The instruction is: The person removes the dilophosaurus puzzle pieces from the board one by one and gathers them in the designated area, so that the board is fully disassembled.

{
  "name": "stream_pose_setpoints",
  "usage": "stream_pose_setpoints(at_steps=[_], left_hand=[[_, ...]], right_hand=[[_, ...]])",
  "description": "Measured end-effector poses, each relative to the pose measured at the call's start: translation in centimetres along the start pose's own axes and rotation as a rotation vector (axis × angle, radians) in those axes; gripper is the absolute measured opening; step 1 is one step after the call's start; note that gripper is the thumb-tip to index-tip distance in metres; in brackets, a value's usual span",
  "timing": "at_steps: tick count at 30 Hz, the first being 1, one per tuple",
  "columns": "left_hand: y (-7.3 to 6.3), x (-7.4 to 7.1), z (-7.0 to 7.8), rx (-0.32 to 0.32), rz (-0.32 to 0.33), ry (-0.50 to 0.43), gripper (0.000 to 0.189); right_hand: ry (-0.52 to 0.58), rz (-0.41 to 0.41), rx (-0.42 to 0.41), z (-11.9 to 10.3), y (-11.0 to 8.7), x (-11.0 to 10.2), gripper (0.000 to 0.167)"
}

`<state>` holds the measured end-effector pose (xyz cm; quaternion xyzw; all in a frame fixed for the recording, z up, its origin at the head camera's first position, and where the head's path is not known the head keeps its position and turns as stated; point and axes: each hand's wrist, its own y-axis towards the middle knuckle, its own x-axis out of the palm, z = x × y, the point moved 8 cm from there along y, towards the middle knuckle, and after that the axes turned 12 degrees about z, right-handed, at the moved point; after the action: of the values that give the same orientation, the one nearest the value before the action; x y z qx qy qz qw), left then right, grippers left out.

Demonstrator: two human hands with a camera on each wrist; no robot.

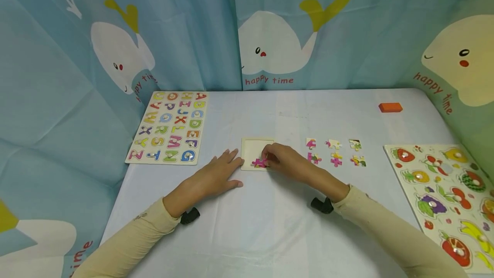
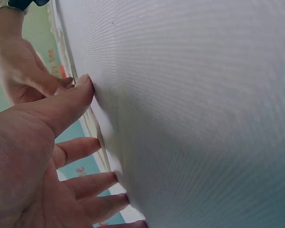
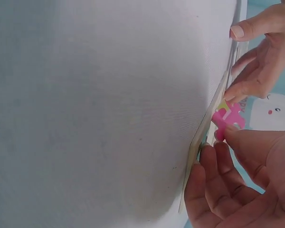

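Observation:
A small square wooden puzzle tray [image 1: 251, 147] lies at the middle of the table. My right hand [image 1: 287, 162] reaches over its right side and pinches a pink puzzle piece [image 1: 258, 163] at the tray's near edge. In the right wrist view the thumb presses on this pink-and-yellow piece [image 3: 230, 115]; the fingertips on its far side are partly hidden. My left hand [image 1: 216, 176] rests flat with fingers spread, its fingertips right at the tray's left edge and the thumb [image 2: 76, 102] apart from them. It holds nothing.
Several loose puzzle pieces [image 1: 336, 159] lie in two rows right of the tray. An alphabet board [image 1: 177, 130] stands at the back left, a fruit board [image 1: 436, 183] at the right edge. An orange block [image 1: 390, 107] sits at the back right, before the whale curtain [image 1: 216, 33].

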<state>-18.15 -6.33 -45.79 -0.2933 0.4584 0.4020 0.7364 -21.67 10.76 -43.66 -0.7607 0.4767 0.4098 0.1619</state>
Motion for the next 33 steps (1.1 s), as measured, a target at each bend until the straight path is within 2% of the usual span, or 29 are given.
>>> stream_pose_setpoints(at_steps=[9,16,23,27,33], left_hand=[[0.0,0.2,-0.2,-0.007,-0.003,-0.007,0.062],[0.0,0.2,-0.2,0.002,-0.006,-0.002,0.063],[-0.1,0.0,0.0,0.008,-0.007,0.005,0.063],[-0.1,0.0,0.1,0.015,-0.005,0.007,0.063],[0.0,0.1,-0.1,0.007,-0.006,0.006,0.064]], right_hand=[[0.056,0.006,0.026,0.1,-0.4,-0.9,0.003],[0.090,0.024,0.082,1.0,-1.6,-4.6,0.006],[-0.017,-0.086,0.155,4.0,-5.4,-9.1,0.006],[-0.058,-0.098,0.202,6.8,-8.2,-11.4,0.010],[-0.060,-0.115,0.280,10.1,-11.5,-12.6,0.004]])
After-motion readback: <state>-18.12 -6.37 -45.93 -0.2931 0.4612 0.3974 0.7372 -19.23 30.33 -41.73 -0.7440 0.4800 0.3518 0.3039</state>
